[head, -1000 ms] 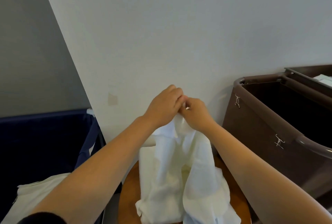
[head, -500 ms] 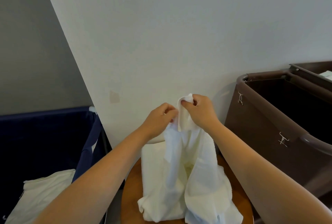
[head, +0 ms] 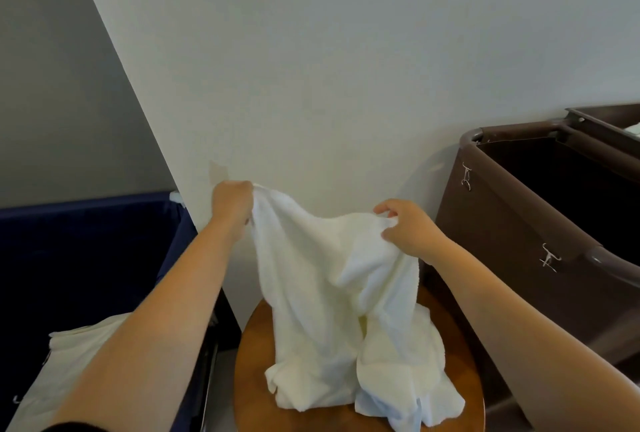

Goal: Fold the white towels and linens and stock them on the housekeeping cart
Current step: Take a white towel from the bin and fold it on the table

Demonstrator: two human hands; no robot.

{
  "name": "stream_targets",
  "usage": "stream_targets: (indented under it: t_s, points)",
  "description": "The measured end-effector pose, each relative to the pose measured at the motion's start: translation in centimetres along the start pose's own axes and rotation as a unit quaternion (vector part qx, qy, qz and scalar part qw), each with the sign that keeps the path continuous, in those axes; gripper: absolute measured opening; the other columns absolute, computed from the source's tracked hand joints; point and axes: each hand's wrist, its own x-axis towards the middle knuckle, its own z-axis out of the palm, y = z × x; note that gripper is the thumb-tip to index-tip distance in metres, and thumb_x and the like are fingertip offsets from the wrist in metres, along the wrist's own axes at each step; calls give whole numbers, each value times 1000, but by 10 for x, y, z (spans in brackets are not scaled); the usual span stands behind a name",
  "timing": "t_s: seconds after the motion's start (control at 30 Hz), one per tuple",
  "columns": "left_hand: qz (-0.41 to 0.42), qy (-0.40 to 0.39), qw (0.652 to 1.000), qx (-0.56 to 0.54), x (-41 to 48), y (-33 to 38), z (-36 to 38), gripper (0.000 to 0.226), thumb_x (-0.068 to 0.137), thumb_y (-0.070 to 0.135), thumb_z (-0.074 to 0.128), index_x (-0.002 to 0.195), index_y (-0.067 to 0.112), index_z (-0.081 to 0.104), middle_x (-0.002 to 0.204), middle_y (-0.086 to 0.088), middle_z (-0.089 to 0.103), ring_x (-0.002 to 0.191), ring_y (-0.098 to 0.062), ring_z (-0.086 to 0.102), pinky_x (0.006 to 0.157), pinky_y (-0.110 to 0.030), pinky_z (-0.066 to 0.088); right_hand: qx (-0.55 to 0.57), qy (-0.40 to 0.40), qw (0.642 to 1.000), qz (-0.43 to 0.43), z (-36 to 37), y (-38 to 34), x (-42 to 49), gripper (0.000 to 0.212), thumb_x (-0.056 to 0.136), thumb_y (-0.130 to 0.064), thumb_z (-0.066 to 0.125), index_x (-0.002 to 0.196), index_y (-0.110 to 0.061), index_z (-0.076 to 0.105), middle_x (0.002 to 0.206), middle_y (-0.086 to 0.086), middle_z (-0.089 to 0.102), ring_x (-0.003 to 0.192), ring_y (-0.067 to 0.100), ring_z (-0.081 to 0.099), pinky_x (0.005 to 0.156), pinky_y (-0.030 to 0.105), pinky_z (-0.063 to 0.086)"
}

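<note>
A white towel (head: 325, 293) hangs from both my hands above a round wooden table (head: 450, 334), its lower part bunched on the tabletop. My left hand (head: 232, 203) grips the towel's upper left corner. My right hand (head: 405, 227) pinches the top edge further right. The towel's top edge sags between the two hands. The brown housekeeping cart (head: 512, 244) stands to the right, its bag compartment open and dark inside.
A dark blue linen hamper (head: 86, 234) stands at the left with white linen (head: 69, 362) lying in it. A white wall rises right behind the table. Something white (head: 633, 128) lies on the cart's top at the far right edge.
My hands were together at one point of the towel a second ago. They have drawn apart, the left going left and the right going right, spreading the towel's top edge.
</note>
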Motion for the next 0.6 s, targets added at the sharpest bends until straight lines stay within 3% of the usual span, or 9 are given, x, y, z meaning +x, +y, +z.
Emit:
stream_targets:
  t_s: [0.07,0.13,0.2,0.27,0.3,0.37,0.4,0.5,0.6]
  points:
    - [77,-26,995,65,-10,-2,0,11,89,5,47,85,14,51,73,0,46,57,-20,43,51,-26,33,-28,37,999,-17,2,1,1,26,92,-5,52,117,-11,58,117,4,56,104,16,50,79,20,33]
    - [197,-130,959,157,-32,-4,14,33,87,10,60,118,19,54,101,7,53,84,-16,54,70,-24,43,-43,46,995,-75,9,-11,2,16,93,-13,55,105,-10,64,104,1,61,96,14,53,74,18,31]
    - [270,-269,898,220,-54,-9,34,51,85,14,66,133,23,49,116,13,49,102,-9,49,83,-16,36,-32,20,991,-127,21,-26,-1,13,92,-16,57,97,-10,68,93,-4,63,84,9,52,68,16,32]
    - [280,-332,867,242,-64,-12,50,35,87,20,63,121,24,57,113,13,58,101,-8,54,84,-21,41,0,-2,990,-144,27,-37,-5,12,91,-13,56,87,-12,68,80,-8,61,72,5,51,62,17,36]
    - [272,-327,871,248,-64,-13,54,16,88,24,61,103,19,63,98,7,63,89,-12,57,76,-25,44,5,4,989,-146,27,-38,-6,14,91,-13,55,85,-13,67,77,-9,59,70,4,51,61,18,38]
    - [265,-290,879,269,-62,-13,53,36,92,34,56,63,13,48,63,1,47,58,-13,43,57,-28,33,-15,31,989,-143,25,-32,-6,14,94,-15,52,90,-12,65,79,-8,58,73,6,51,64,18,41]
    - [257,-273,888,265,-61,-12,53,45,93,35,54,57,15,37,56,2,37,52,-12,34,53,-28,27,-40,40,989,-135,24,-27,-6,14,95,-15,50,93,-11,63,82,-6,58,76,9,52,68,20,42]
    - [239,-247,927,150,-67,-1,52,44,91,21,56,55,18,29,53,3,26,50,-12,25,52,-28,22,-126,48,987,-91,29,-10,-6,15,93,-9,41,83,-7,53,80,1,54,76,22,51,65,31,41]
    - [203,-194,958,51,-63,15,44,32,87,18,58,59,16,43,58,-4,33,57,-16,32,56,-28,27,-151,77,986,-6,33,12,-7,29,92,-8,40,66,-17,34,71,0,43,71,23,46,57,31,34]
